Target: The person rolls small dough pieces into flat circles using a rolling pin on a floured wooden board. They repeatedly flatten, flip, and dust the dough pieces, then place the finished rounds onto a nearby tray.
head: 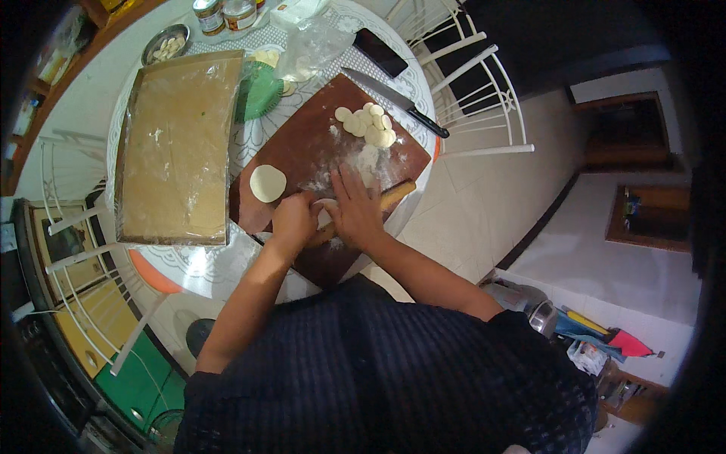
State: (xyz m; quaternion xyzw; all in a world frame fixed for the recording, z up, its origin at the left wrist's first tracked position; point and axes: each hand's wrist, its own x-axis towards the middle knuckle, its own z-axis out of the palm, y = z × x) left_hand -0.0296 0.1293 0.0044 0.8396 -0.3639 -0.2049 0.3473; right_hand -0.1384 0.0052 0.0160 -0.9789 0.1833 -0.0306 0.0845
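Observation:
A brown board [306, 136] dusted with flour lies on the round table. My left hand [295, 221] has its fingers curled at the edge of a piece of pale dough [326, 214] near the board's front side. My right hand [358, 210] lies flat, fingers spread, over a wooden rolling pin [397, 194], whose ends show on both sides of it. A rolled dough round [267, 183] rests on the board left of my hands. Several small dough discs [366, 123] are piled towards the back right, with loose flour [367, 159] between them and my right hand.
A plastic-covered tray [178, 153] lies at the left, beside a green scalloped item [261, 91]. A kitchen knife [397, 102] lies along the board's back right edge, near a dark phone [380, 52]. Behind are a metal bowl [165, 45], jars [224, 16] and a plastic bag [315, 45].

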